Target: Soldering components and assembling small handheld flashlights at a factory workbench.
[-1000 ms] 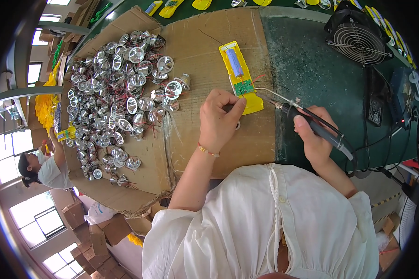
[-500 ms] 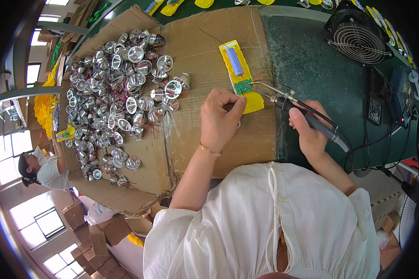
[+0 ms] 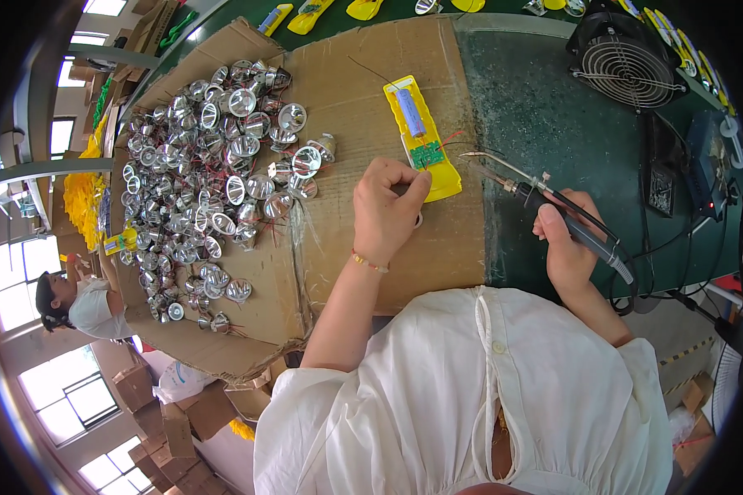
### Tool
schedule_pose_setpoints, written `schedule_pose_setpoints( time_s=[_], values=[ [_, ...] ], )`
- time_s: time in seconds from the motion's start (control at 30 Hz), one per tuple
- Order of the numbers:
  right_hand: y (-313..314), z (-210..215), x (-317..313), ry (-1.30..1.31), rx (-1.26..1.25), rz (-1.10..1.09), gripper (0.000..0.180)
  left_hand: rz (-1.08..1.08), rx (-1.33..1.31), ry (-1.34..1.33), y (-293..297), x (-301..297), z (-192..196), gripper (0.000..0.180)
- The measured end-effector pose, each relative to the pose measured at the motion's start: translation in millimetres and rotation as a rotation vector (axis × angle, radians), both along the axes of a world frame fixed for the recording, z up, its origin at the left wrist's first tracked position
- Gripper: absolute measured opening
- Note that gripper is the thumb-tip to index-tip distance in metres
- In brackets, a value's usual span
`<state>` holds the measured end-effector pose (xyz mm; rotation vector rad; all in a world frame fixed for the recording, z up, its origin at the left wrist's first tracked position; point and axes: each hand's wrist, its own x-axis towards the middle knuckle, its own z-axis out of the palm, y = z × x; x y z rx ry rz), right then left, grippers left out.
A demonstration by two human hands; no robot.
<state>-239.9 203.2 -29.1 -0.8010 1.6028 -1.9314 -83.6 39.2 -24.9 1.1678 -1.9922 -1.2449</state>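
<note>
On the cardboard lies a yellow plastic housing (image 3: 446, 180) with a blue cylindrical battery (image 3: 409, 112) and a small green circuit board (image 3: 427, 153) in it. Red and dark wires stick out beside the board. My left hand (image 3: 388, 198) is closed in a pinch at the board's near edge, over the housing; what its fingertips hold is hidden. A small pale round edge peeks out under that palm. My right hand (image 3: 568, 239) grips a soldering iron (image 3: 565, 221) with a thin metal tube along it. The tip points left, a short gap away from the board.
Many silver reflector cups (image 3: 235, 190) with wires fill a cardboard tray at left. A black fan (image 3: 627, 70) and a blue box (image 3: 706, 169) stand on the green tabletop (image 3: 528, 91) at right. Cables trail from the iron. Another person (image 3: 91, 305) works at far left.
My right hand has drawn the soldering iron right, its tip leaving the board. The housing has shifted slightly left and nearer, while my left hand keeps its pinch.
</note>
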Motion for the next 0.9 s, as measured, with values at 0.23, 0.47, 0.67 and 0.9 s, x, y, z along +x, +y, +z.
schedule_pose_setpoints(
  time_s=[0.23, 0.47, 0.67, 0.9],
  values=[
    [6, 1, -2, -0.002, 0.022, -0.017, 0.017, 0.016, 0.001, -0.050, 0, -1, 3, 0.013],
    [18, -1, -11, -0.047, 0.021, -0.060, 0.017, 0.064, 0.183, 0.057, -4, 7, 13, 0.021],
    [17, -4, -14, -0.062, 0.053, -0.068, 0.016, -0.128, -0.174, -0.409, -29, 8, 25, 0.017],
    [17, -11, -25, -0.108, 0.060, -0.103, 0.017, -0.014, -0.367, -0.352, -17, 0, 22, 0.025]
  ],
)
